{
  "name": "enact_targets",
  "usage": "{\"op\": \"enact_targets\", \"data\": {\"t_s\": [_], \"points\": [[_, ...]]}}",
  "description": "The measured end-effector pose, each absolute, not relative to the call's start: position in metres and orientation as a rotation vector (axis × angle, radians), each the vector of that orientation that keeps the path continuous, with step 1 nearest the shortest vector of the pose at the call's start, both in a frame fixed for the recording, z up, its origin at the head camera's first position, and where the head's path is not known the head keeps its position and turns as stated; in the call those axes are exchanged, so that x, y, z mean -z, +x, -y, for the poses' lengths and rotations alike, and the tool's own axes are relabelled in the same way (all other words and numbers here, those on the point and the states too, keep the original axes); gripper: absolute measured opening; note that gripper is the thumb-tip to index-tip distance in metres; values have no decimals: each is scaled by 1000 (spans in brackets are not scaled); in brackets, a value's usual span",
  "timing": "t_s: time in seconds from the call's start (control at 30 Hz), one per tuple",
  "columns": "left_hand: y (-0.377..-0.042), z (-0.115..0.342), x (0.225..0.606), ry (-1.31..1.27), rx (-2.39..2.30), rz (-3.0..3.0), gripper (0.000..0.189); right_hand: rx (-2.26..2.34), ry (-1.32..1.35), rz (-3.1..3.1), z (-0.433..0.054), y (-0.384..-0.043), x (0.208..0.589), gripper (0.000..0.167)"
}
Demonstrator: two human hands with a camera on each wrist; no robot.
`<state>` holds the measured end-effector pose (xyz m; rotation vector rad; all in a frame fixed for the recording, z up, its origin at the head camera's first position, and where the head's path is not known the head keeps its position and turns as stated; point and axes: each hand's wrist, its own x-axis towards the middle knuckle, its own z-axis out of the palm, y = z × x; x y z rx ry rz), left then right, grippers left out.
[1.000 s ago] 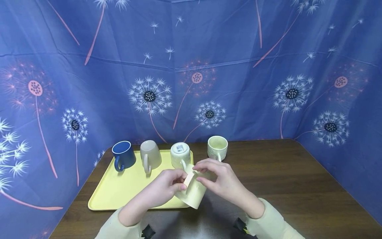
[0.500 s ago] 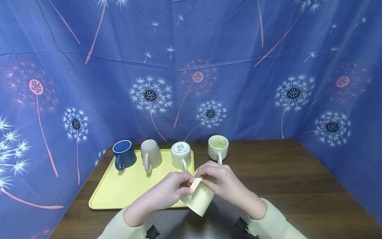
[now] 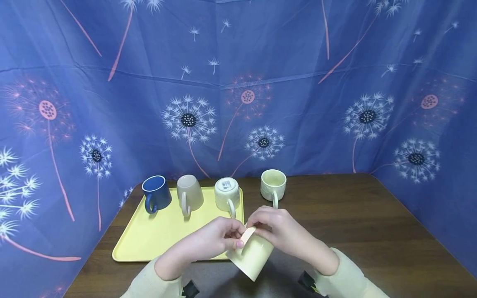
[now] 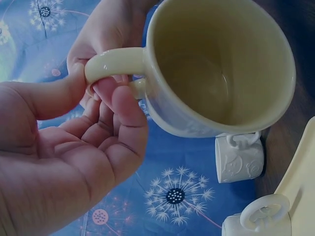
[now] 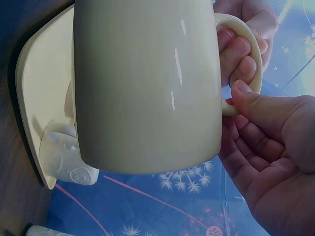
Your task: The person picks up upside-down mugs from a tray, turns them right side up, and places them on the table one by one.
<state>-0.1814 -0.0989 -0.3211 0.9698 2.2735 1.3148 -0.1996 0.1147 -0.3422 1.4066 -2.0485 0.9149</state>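
Observation:
Both hands hold a pale yellow mug [image 3: 252,257] by its handle, which faces up. The mug tilts on its side over the table's front part, mouth toward the left hand. My left hand [image 3: 218,238] pinches the handle near the rim between thumb and forefinger. On the handle's other end, near the base, my right hand [image 3: 281,229] has its thumb and curled fingers. The left wrist view looks into the mug's inside [image 4: 197,73], where no contents show. In the right wrist view the smooth outer wall [image 5: 147,93] fills the middle.
A yellow tray [image 3: 143,238] bears an upright blue mug [image 3: 158,198], an upside-down grey mug [image 3: 191,194] and an upside-down white mug [image 3: 225,198] with raised relief. Right of the tray, a pale green mug [image 3: 270,191] stands upright on the brown table [image 3: 354,227].
Both hands have shifted right and slightly toward me with the yellow mug, keeping hold of its handle. The mugs on the tray and table stay put.

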Motion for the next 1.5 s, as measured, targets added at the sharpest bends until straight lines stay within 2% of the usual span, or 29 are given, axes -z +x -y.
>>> {"op": "enact_targets", "data": {"t_s": [0.27, 0.67, 1.1, 1.5], "points": [[-180, 102, 322, 934, -1443, -2203, 14, -959, 1332, 2085, -119, -194, 339, 27], [-173, 101, 336, 953, -1526, -2548, 28, -996, 1092, 2261, -127, -190, 337, 25], [-170, 88, 365, 1169, -1574, -2989, 29, -1046, 1012, 2395, -134, -186, 340, 23], [-172, 82, 373, 1295, -1754, -3033, 23, -1136, 977, 2393, -135, -185, 342, 22]]}}
